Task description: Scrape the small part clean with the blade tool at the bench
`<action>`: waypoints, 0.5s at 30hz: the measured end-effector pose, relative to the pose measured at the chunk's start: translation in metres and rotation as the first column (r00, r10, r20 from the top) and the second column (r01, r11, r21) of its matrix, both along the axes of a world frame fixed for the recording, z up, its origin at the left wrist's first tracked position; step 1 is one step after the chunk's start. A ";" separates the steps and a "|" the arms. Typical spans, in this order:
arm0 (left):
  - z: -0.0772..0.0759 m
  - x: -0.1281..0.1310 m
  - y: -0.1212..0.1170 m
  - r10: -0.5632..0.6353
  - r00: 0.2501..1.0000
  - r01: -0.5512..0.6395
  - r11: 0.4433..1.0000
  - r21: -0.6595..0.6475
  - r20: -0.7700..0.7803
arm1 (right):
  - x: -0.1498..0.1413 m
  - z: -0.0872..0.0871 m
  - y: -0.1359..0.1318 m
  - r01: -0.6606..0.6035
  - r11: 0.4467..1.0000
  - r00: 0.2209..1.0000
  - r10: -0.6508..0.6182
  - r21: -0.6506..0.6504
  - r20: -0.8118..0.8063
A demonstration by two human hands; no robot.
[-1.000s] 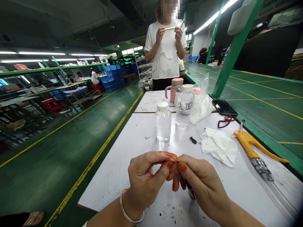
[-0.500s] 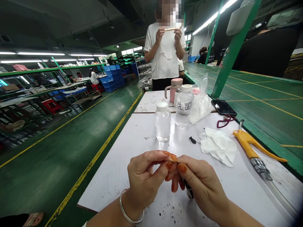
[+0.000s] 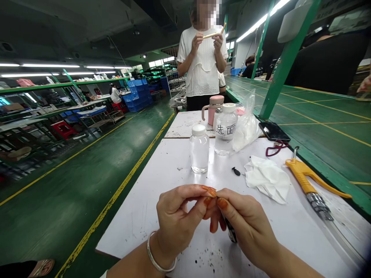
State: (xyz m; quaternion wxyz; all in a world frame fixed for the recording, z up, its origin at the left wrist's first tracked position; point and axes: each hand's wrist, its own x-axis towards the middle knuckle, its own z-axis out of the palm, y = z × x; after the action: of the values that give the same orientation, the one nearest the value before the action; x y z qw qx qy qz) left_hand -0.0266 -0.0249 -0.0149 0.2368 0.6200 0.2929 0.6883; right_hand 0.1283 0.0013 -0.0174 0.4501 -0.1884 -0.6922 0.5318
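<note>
Small dark part (image 3: 231, 234) is poking from the right hand's (image 3: 247, 227) narrow pinch, the left hand (image 3: 180, 220) closing in from 9 o'clock; a slip could be dropping it onto the surface (image 3: 130, 227).

The head-worn camera looks forward and down along the table (image 3: 130, 227), close above the left hand (image 3: 179, 220) and right hand (image 3: 246, 227).

Fluorescent tubes (image 3: 50, 66) light the hall brightly; the edges bow.
</note>
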 end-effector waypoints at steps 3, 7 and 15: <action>0.000 0.000 0.000 0.014 1.000 -0.015 1.000 -0.004 -0.012 | 0.001 0.002 0.001 -0.025 0.999 1.000 0.024 -0.040 -0.007; 0.001 0.000 0.000 0.049 0.998 -0.048 0.999 0.014 -0.041 | 0.001 0.005 0.001 -0.083 0.988 0.996 0.080 -0.130 -0.030; 0.001 0.000 0.000 0.070 0.996 -0.069 0.997 0.021 -0.062 | 0.003 0.010 0.002 -0.123 0.973 0.992 0.126 -0.196 0.004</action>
State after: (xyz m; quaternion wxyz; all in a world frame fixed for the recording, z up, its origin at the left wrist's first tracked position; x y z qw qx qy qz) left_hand -0.0263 -0.0253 -0.0135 0.1976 0.6329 0.3151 0.6791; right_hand 0.1316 0.0036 -0.0076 0.3895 -0.1922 -0.6507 0.6229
